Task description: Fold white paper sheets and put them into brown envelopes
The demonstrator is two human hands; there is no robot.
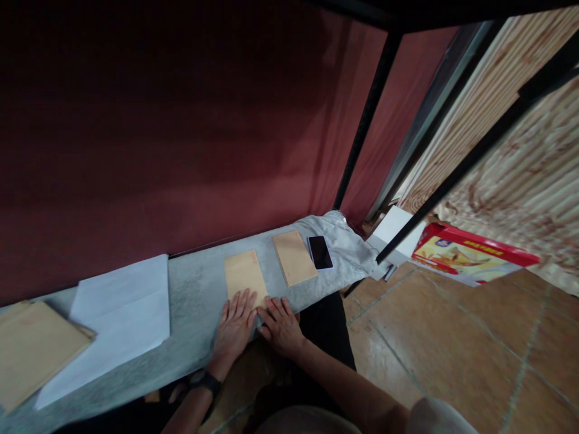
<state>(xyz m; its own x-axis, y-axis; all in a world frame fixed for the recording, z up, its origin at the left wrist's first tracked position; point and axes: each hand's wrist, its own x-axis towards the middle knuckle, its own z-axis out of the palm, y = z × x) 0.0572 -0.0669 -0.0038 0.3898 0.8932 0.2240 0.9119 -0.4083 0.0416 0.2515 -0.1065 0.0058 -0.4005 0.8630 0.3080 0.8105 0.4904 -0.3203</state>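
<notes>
A tan paper envelope (244, 271) with small red print lies flat on the grey cloth-covered bench in front of me. My left hand (237, 319), a dark band on its wrist, rests flat on the envelope's near part with fingers stretched out. Beside it, my right hand (280, 325) lies with spread fingers at the envelope's near right corner, touching its edge. Just to the right sits a stack of similar tan envelopes (295, 259), apart from both hands. Neither hand grips anything.
A phone (320, 252) lies right of the stack. White paper sheets (131, 301) and larger brown envelopes (38, 343) cover the left of the bench (194, 301). Black metal posts (368, 120) rise at the right, near a red printed box (474, 253) over the tiled floor (452, 349).
</notes>
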